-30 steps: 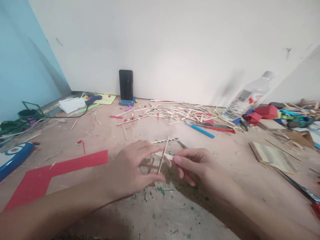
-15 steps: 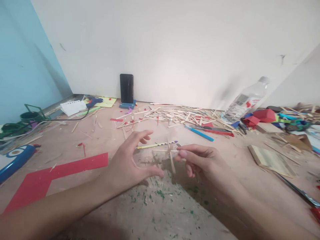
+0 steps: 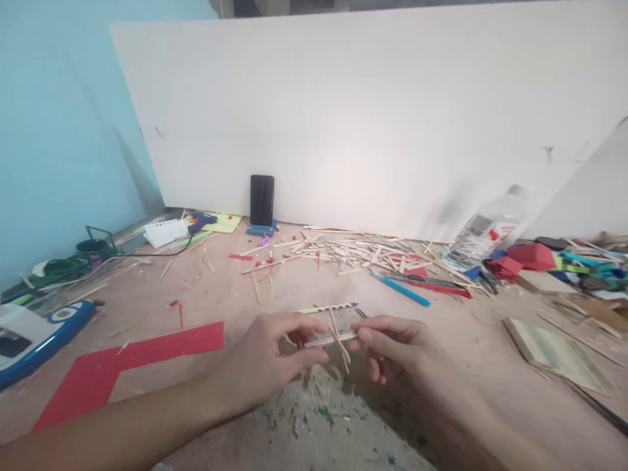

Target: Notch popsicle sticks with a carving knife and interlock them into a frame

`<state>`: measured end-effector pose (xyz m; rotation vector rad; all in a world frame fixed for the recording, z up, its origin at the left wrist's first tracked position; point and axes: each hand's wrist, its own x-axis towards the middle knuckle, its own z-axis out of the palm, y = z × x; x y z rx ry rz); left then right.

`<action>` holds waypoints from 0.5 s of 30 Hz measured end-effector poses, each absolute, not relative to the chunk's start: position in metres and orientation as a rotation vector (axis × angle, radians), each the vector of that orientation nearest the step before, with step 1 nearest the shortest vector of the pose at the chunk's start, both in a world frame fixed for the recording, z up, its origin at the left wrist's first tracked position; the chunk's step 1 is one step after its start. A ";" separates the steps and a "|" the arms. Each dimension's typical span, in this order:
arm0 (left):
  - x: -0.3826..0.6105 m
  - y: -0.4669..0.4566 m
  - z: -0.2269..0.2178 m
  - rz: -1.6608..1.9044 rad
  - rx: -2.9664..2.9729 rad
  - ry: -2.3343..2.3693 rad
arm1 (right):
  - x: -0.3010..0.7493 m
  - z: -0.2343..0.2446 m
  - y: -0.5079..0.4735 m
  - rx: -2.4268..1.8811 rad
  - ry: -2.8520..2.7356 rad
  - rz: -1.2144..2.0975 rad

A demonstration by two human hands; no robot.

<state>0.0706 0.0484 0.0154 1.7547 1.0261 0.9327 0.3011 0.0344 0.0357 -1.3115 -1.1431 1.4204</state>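
Observation:
Thin pale wooden sticks (image 3: 337,339), joined in a small crossed piece, are held above the table between my two hands. My right hand (image 3: 397,343) pinches the right end of the crosswise stick between thumb and forefinger, its other fingers curled below. My left hand (image 3: 279,347) is curled around the left end of that stick, thumb in front and fingers behind; the exact contact there is partly hidden. Two other sticks cross it near the middle, slanting down toward me. Just behind lies a patterned yellowish pencil (image 3: 326,307) with a dark tip.
A heap of loose wooden sticks (image 3: 353,252) lies toward the white wall. Nearby are a blue pen-like strip (image 3: 400,288), a tilted water bottle (image 3: 485,229), a phone (image 3: 261,199) on a stand, a blue glue gun (image 3: 202,221), red paper (image 3: 98,386) and a wooden block (image 3: 554,353).
My left hand has closed from a wide-open pose around the stick's left end. My right hand still pinches the other end. The view has tipped upward, showing more wall.

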 end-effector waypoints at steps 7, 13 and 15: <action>0.071 0.062 0.016 1.060 1.669 1.104 | 0.305 0.031 0.039 -1.321 -1.183 1.402; 0.032 0.104 0.035 1.310 1.662 1.277 | 0.310 0.019 0.046 -1.328 -1.293 1.366; 0.015 0.114 0.046 1.340 1.678 1.331 | 0.308 0.014 0.047 -1.326 -1.335 1.374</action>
